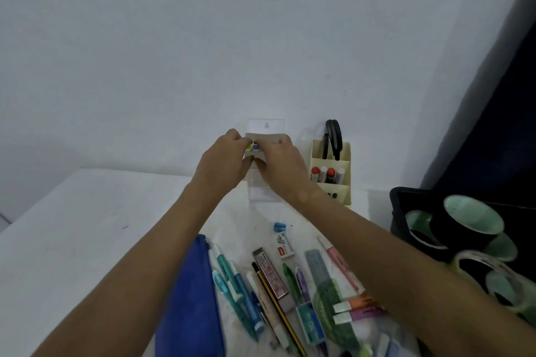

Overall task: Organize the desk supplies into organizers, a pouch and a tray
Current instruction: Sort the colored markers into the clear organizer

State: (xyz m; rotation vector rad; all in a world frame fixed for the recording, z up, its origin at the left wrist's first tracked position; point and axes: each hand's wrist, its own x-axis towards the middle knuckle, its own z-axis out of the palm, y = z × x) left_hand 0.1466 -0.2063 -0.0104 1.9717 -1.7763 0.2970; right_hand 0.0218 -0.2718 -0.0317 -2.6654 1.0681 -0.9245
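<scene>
Head view: the clear acrylic organizer (265,128) stands at the far edge of the surface (72,226), against the wall, and both hands meet at its upper pocket. The left hand (224,159) and the right hand (280,164) have their fingers curled over the pocket's rim, pinching small caps there; a green cap (249,148) and a purple cap (255,147) show between the fingertips, most likely highlighters being seated. What each hand grips below the caps is hidden by the knuckles.

Just to the right stands the cream organizer (330,171), holding black scissors (333,136) in the back and glue sticks (326,174) in the middle. At the right edge a dark tray (397,211) carries tape rolls (470,220). Along the near edge lie the blue pouch (188,298), pens, a pencil (278,307), a ruler (322,269), an eraser (284,246), a sharpener (279,226) and two more highlighters (359,309), all unsorted.

The risks, as I judge them: the acrylic organizer looks light and tall, so downward or backward pressure from two hands could tip it or slide it sideways into the cream organizer. A highlighter released crooked could catch on the rim and fall out. Both forearms hang over the loose items, so pulling back low could sweep pens off the near edge.
</scene>
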